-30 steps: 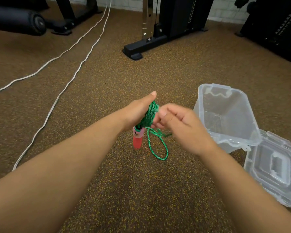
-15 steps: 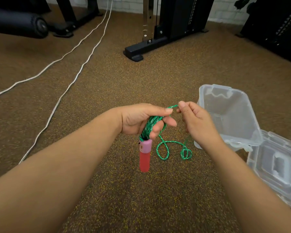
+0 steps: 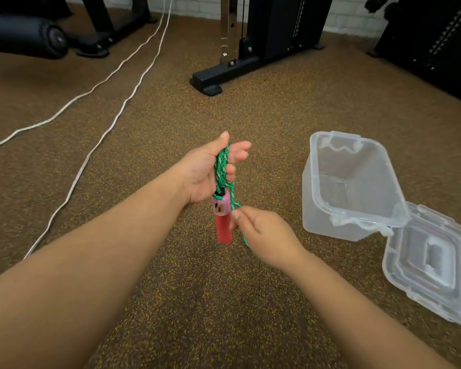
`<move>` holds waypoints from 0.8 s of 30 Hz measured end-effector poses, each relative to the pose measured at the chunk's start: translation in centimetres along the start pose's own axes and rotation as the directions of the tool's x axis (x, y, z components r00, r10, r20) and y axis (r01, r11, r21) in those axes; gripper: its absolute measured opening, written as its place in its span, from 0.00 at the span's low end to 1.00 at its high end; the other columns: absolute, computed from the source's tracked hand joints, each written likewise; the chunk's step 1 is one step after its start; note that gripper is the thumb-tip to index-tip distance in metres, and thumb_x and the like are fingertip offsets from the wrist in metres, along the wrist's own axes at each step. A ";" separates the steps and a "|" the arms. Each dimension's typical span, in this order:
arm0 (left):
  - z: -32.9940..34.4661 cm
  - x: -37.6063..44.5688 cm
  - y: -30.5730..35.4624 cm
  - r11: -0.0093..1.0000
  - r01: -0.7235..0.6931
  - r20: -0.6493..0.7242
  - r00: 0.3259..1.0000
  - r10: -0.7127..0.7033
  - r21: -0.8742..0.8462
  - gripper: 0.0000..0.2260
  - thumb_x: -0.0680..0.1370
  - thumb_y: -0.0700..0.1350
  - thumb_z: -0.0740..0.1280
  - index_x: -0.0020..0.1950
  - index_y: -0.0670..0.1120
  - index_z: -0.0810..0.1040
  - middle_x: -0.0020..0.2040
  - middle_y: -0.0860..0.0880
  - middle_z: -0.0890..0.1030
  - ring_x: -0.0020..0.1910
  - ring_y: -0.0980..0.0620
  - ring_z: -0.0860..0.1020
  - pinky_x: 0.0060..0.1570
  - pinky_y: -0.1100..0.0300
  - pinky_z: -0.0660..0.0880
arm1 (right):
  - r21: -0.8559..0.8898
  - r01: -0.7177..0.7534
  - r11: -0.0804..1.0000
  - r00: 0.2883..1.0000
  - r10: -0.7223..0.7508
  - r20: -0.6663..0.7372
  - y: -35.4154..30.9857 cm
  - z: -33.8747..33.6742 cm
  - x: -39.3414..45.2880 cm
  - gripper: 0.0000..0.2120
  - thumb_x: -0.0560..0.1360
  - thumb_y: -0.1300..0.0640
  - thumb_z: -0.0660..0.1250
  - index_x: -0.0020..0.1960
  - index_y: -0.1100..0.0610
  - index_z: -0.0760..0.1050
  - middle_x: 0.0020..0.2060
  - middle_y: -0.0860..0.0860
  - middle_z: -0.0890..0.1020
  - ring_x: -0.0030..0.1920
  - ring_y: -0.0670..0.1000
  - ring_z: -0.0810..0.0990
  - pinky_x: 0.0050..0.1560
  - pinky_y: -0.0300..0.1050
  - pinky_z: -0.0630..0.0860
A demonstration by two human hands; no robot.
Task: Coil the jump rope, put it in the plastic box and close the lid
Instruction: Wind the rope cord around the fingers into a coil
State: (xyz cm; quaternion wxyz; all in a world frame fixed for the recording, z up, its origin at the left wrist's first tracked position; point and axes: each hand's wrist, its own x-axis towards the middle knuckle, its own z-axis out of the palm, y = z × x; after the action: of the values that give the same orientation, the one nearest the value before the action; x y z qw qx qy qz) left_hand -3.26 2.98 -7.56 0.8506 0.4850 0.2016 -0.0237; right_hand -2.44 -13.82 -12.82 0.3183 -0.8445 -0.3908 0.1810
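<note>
Jump rope [image 3: 222, 166]: green cord with white flecks, wound in several turns around your left hand [image 3: 208, 173], held above the floor [image 3: 224, 302] to the left of the plastic box [image 3: 349, 182].

Head view. Your left hand is raised, palm turned toward you, fingers loosely curled with the coil lying across the palm between thumb and fingers. A handle [image 3: 222, 218], pink at the top and red below, hangs straight down from the bottom of the coil. Your right hand [image 3: 264, 233] sits just below and right of the handle, thumb and forefinger pinched on a single free strand that runs down from the coil; a short length shows below that hand.

The plastic box is clear, open and upright on the floor, well right of both hands. Its lid [image 3: 434, 262] lies flat on the floor, touching the box's near right corner. Two white cables [image 3: 112, 102] run across the floor far left of the box.
</note>
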 end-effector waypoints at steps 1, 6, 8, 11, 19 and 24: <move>-0.1 0.1 -0.1 1.000 -0.006 -0.020 1.000 0.006 -0.009 0.19 0.81 0.54 0.55 0.56 0.42 0.78 0.32 0.53 0.83 0.24 0.60 0.74 0.27 0.68 0.72 | -0.038 0.033 0.999 0.999 -0.033 0.019 -0.6 -0.2 -0.1 0.15 0.81 0.48 0.53 0.46 0.50 0.77 0.36 0.44 0.78 0.39 0.48 0.75 0.39 0.46 0.66; 0.1 0.5 -0.2 1.000 0.015 -0.055 0.998 -0.015 -0.013 0.25 0.82 0.56 0.49 0.61 0.36 0.73 0.40 0.45 0.86 0.30 0.54 0.81 0.30 0.63 0.77 | -0.084 0.181 0.980 0.982 -0.185 -0.037 -2.3 -1.2 -0.3 0.15 0.79 0.46 0.52 0.46 0.51 0.75 0.38 0.47 0.81 0.43 0.53 0.79 0.43 0.50 0.74; 0.5 0.3 -0.1 0.998 0.038 -0.053 0.998 -0.035 0.055 0.28 0.82 0.57 0.47 0.60 0.36 0.73 0.42 0.42 0.85 0.33 0.51 0.83 0.32 0.61 0.78 | -0.044 0.205 0.978 0.976 -0.207 -0.062 -2.8 -1.9 -0.1 0.15 0.76 0.46 0.53 0.45 0.51 0.76 0.32 0.45 0.77 0.38 0.51 0.76 0.41 0.51 0.74; 1.1 -0.2 -0.1 0.967 0.124 -0.031 0.992 -0.120 0.224 0.31 0.81 0.60 0.45 0.58 0.36 0.75 0.42 0.39 0.83 0.35 0.48 0.82 0.33 0.60 0.79 | 0.122 0.233 0.965 0.966 -0.215 -0.146 -3.0 -2.9 0.3 0.14 0.75 0.46 0.56 0.39 0.48 0.76 0.30 0.41 0.76 0.34 0.45 0.75 0.40 0.50 0.74; 0.8 -1.4 0.1 0.810 0.133 0.184 0.941 -0.284 0.572 0.31 0.77 0.65 0.47 0.46 0.42 0.78 0.24 0.47 0.75 0.22 0.50 0.72 0.28 0.61 0.70 | 0.394 0.169 0.903 0.942 -0.031 -0.334 -0.9 -6.1 2.1 0.15 0.79 0.50 0.60 0.35 0.52 0.73 0.21 0.41 0.75 0.25 0.39 0.72 0.31 0.36 0.69; 0.7 -2.1 0.7 0.841 0.120 0.254 0.922 -0.291 0.528 0.16 0.72 0.55 0.62 0.41 0.42 0.81 0.17 0.53 0.65 0.16 0.57 0.64 0.22 0.66 0.62 | 0.520 0.015 0.854 0.948 0.154 -0.280 1.2 -4.4 2.7 0.18 0.75 0.38 0.59 0.33 0.46 0.74 0.22 0.43 0.65 0.26 0.46 0.63 0.32 0.47 0.64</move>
State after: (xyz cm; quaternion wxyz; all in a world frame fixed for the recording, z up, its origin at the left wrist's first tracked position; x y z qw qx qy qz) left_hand -4.78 2.40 -5.93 0.7082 0.6542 0.0974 -0.2471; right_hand 2.34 -14.04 -10.57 0.5835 -0.7598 -0.2414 0.1551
